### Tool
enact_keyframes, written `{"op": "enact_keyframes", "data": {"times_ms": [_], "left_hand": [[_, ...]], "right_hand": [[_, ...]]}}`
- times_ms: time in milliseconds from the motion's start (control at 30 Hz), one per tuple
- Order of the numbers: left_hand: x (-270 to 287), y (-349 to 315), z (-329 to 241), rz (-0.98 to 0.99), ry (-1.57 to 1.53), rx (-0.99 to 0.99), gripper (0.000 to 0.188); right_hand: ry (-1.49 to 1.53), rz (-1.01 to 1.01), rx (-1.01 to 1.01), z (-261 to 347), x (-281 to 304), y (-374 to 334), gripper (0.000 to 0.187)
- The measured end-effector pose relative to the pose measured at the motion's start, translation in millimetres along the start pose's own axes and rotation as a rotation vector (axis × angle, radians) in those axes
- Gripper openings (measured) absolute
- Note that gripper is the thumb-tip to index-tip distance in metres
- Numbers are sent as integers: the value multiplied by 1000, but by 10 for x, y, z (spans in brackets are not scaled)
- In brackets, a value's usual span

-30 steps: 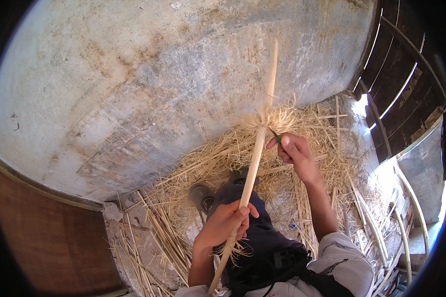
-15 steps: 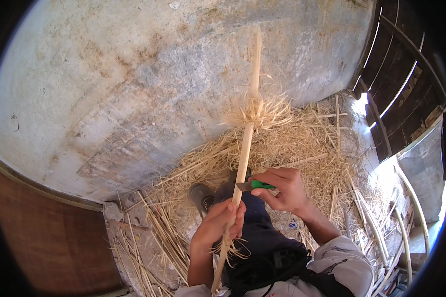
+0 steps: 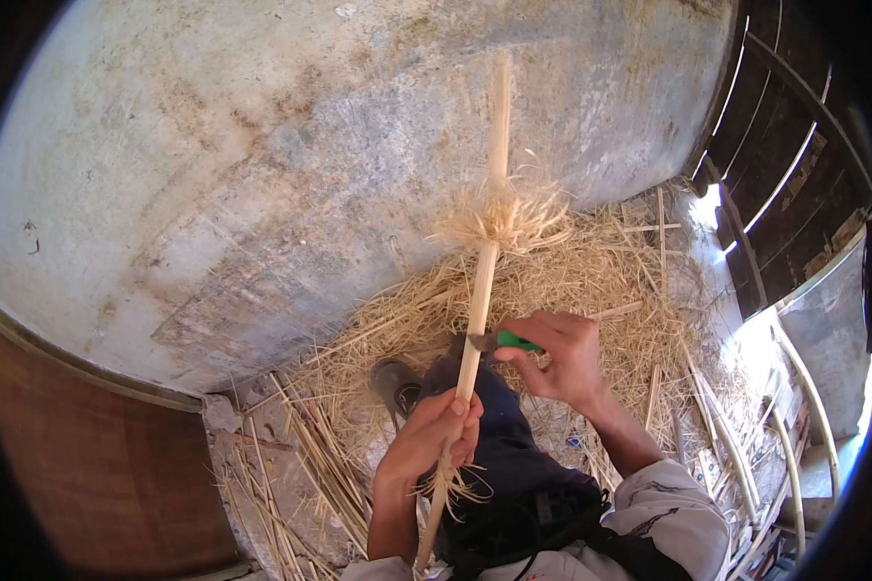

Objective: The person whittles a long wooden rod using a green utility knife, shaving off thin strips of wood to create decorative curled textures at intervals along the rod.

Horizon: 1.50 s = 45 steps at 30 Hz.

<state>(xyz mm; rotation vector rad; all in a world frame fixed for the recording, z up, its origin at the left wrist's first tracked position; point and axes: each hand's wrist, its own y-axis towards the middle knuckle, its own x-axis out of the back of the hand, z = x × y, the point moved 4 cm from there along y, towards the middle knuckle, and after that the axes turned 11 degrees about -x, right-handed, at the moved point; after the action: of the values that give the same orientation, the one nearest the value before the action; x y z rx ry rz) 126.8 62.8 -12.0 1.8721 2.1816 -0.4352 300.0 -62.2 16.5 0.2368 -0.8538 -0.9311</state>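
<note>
A long pale wooden stick slants up and away from my body. Curled shavings still hang on it in a thick tuft partway up, and a smaller tuft sits below my grip. My left hand is closed around the lower part of the stick. In my right hand is a knife with a green handle; its short dark blade rests against the stick's right side, above my left hand and below the big tuft.
Loose shavings cover the floor around my legs. Thin split sticks lie at left. A stained wall rises ahead, a brown panel stands at lower left, and curved poles lean at right beneath dark boards.
My right hand has moved up and slightly right, carrying the knife blade farther along the stick, away from my left hand. My left hand and the stick have hardly moved.
</note>
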Motion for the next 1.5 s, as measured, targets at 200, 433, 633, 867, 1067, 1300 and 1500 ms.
{"op": "enact_keyframes", "data": {"times_ms": [200,433,633,867,1067,1300,1500], "left_hand": [[-2,3,5,-32,42,12,35],[-13,22,12,-80,96,34,36],[-10,28,-1,-62,91,-10,35],[-38,13,-3,-9,158,27,34],[-83,6,-14,51,207,-16,33],[-72,4,-7,44,132,31,36],[-45,-10,-15,-65,-65,114,33]], "right_hand": [[-3,-28,15,-56,6,104,27],[-37,-54,17,-150,-26,154,26],[-30,-76,35,-114,-6,204,27],[18,-205,23,-187,20,287,23],[-7,-213,-141,-310,149,478,22],[649,113,-519,-629,24,395,46],[825,353,-625,-612,41,460,60]]}}
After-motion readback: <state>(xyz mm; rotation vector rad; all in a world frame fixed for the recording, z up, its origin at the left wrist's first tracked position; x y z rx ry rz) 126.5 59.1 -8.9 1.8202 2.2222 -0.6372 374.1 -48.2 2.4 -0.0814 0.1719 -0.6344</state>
